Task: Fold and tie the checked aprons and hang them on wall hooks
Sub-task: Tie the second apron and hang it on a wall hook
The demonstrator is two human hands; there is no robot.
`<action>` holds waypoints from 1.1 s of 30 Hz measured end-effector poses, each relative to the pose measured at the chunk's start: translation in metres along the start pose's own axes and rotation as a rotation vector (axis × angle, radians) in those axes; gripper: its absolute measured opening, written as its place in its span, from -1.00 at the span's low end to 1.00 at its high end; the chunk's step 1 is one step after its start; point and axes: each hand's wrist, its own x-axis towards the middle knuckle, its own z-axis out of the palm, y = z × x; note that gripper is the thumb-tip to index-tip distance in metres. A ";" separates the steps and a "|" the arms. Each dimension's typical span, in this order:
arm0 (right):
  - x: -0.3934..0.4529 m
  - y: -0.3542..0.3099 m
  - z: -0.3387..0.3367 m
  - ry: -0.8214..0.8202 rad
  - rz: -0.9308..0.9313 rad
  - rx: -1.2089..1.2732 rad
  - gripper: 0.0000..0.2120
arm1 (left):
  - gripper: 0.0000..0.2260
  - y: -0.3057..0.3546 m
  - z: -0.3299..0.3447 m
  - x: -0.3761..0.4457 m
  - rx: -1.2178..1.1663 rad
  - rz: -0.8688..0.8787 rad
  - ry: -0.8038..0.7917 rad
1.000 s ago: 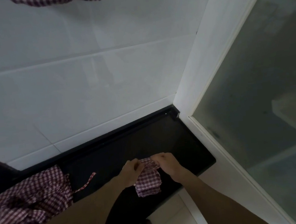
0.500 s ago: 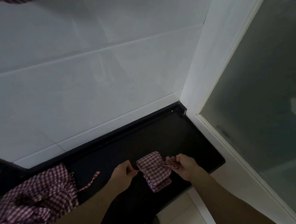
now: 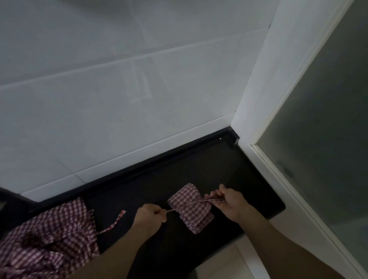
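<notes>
A small folded red-and-white checked apron (image 3: pixel 192 208) lies on the black counter (image 3: pixel 238 174), wrapped across its middle by its own strap. My left hand (image 3: pixel 149 217) pinches one strap end just left of the bundle. My right hand (image 3: pixel 228 199) grips the other strap end on the bundle's right side. The strap runs taut between both hands. A loose pile of checked aprons (image 3: pixel 38 245) lies at the counter's left, with one strap (image 3: pixel 112 222) trailing toward my left hand.
White wall tiles (image 3: pixel 107 101) rise behind the counter. A white door frame (image 3: pixel 270 86) and a frosted glass panel (image 3: pixel 336 147) stand at the right. Pale floor tiles (image 3: pixel 227 268) show beyond the counter's near edge.
My hands have moved apart from the top of the bundle, each drawing a strap end outward. The hanging apron at the top of the view has left the frame.
</notes>
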 end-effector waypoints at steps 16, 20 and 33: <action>-0.037 -0.058 0.056 -0.234 -0.276 -1.050 -0.69 | -0.82 0.013 -0.036 0.011 0.245 0.282 -0.101; -0.030 -0.067 0.079 -0.270 -0.349 -0.919 -0.65 | -0.79 0.023 -0.040 0.011 0.311 0.340 -0.181; 0.026 -0.046 0.076 -0.208 -0.059 -0.022 -0.74 | -0.89 0.041 -0.035 0.009 -0.248 0.263 0.199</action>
